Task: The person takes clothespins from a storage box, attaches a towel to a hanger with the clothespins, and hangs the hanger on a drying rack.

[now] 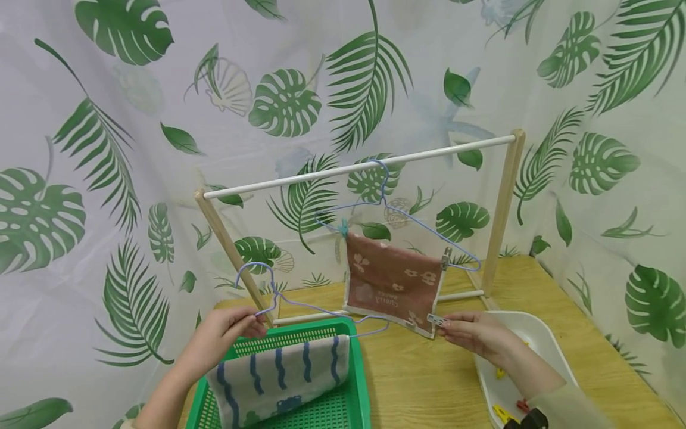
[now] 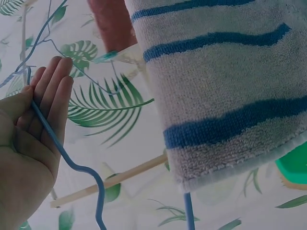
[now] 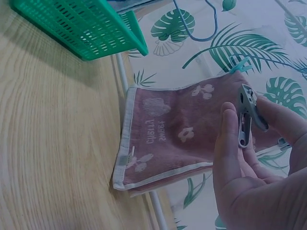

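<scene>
My left hand point(image 1: 224, 333) pinches a blue wire hanger point(image 1: 311, 305) near its neck, thumb against the fingers. Over the hanger's lower bar hangs a white towel with wavy blue stripes point(image 1: 284, 369), low above the green basket point(image 1: 360, 381). Between thumb and fingers, my right hand point(image 1: 482, 338) holds a grey clothespin point(image 3: 245, 115), in front of the lower right corner of a reddish-brown towel point(image 1: 393, 280). That towel hangs from a second blue hanger point(image 1: 383, 187), held by a teal clothespin point(image 1: 343, 227) on the left and a grey one point(image 1: 446, 258) on the right.
The second hanger hooks over the white bar point(image 1: 316, 174) of a rack with wooden posts point(image 1: 504, 214). A white tray point(image 1: 546, 333) stands at the right of the wooden table point(image 1: 412, 381), with several yellow and red clothespins point(image 1: 502, 413) inside. Leaf-printed sheeting surrounds the table.
</scene>
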### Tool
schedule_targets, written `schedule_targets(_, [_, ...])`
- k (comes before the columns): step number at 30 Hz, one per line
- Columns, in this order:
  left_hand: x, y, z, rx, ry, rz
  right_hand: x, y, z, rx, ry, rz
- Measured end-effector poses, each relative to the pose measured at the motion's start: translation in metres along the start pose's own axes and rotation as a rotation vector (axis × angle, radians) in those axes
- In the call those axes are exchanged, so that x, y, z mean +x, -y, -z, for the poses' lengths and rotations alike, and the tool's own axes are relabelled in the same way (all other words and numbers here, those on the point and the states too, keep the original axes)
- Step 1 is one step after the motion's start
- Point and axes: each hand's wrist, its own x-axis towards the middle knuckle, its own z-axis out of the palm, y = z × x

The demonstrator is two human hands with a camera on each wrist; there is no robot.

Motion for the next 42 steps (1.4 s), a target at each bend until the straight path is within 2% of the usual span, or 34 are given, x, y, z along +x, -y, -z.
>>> schedule_targets(6, [0.003,-0.016,0.005,0.026,-0.027,-0.041,-0.004,0.008,0.000,-0.014,-0.021,0.001])
schedule_targets(14, [0.008,-0.028,0.006,0.042,-0.077,-0.073,-0.007,0.014,-0.001,0.010,0.008,0.008])
schedule_targets(18, [0.013,-0.034,0.007,0.011,-0.086,-0.070,-0.010,0.018,-0.001,-0.010,0.003,0.017])
schedule_targets(25, [0.024,-0.049,0.010,-0.001,-0.112,-0.144,-0.014,0.026,-0.002,-0.015,0.034,0.044])
schedule_targets(29, [0.031,-0.060,0.012,0.008,-0.118,-0.154,-0.014,0.031,-0.006,-0.017,0.044,0.069])
schedule_targets(35, [0.043,-0.075,0.016,0.036,-0.120,-0.198,-0.012,0.040,-0.015,-0.047,0.051,0.106])
schedule_targets(42, [0.053,-0.095,0.023,0.096,-0.151,-0.283,-0.016,0.052,-0.026,-0.039,0.027,0.135])
